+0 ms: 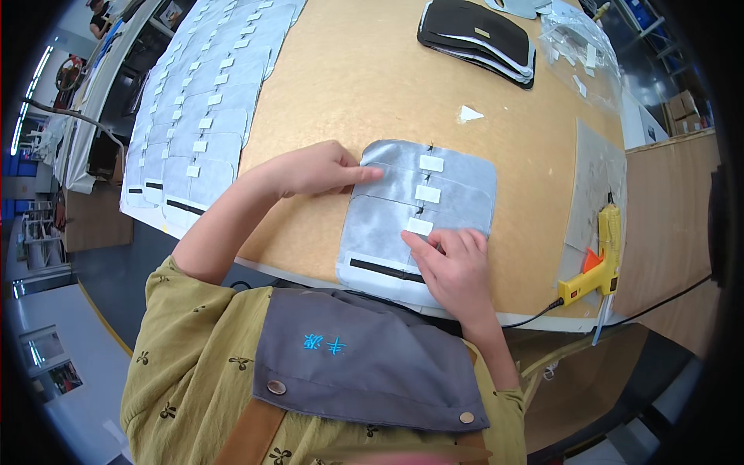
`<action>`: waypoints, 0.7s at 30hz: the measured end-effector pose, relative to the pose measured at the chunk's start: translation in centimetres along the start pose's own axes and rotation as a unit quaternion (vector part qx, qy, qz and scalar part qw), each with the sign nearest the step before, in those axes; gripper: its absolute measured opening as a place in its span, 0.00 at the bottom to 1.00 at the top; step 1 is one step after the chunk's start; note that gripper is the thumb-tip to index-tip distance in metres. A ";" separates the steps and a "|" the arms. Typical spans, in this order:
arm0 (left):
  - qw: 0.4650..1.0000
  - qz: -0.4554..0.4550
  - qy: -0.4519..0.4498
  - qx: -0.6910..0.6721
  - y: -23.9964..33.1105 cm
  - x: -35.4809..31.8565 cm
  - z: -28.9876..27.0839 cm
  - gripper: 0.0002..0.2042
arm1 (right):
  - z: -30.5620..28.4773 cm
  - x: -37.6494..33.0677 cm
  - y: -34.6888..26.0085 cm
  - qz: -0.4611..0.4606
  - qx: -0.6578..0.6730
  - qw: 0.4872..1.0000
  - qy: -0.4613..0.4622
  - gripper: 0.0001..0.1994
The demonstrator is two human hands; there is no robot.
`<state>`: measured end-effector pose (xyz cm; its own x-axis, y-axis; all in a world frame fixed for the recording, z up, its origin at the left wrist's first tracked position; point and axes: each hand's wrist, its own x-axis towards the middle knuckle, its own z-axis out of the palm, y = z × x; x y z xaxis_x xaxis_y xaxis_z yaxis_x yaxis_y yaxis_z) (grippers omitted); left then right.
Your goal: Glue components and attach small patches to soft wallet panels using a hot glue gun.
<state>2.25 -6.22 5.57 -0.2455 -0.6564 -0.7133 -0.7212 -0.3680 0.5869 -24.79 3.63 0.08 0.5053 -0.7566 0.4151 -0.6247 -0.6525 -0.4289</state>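
Note:
A grey sheet-like panel with rounded corners lies flat on the table before me. Down its right half runs a row of small white rectangular patches, with dark bits between them. A black strip crosses its lower white band. My left hand grips the panel's upper left edge, thumb on top and the other fingers curled, partly hidden. One digit of my right hand presses on the lowest white patch. The other fingers of that hand are bent over the panel, apart from that digit, holding nothing visible.
Overlapping rows of similar grey panels cover the table's left. A stack of black pieces lies at the far side, near a clear plastic bag. A yellow glue gun with its cord rests on a board at right.

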 end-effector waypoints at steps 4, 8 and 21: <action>0.997 0.075 0.017 0.018 -3.0 -1.5 2.6 0.26 | 0.0 -0.1 -0.1 -0.002 -0.004 1.000 -0.001 0.17; 0.994 0.080 0.070 -0.029 -2.9 -2.5 5.1 0.19 | 0.1 -0.3 0.3 -0.010 -0.017 0.999 0.029 0.17; 0.966 0.147 0.191 0.090 -1.9 -2.7 1.5 0.17 | -1.0 -1.5 1.4 0.048 0.002 0.985 0.167 0.12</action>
<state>3.35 -2.77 5.81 -0.2246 -0.9229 -0.3127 -0.7663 -0.0309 0.6417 -27.03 3.92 -0.40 0.2187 -0.7591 0.6131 -0.6582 -0.5786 -0.4816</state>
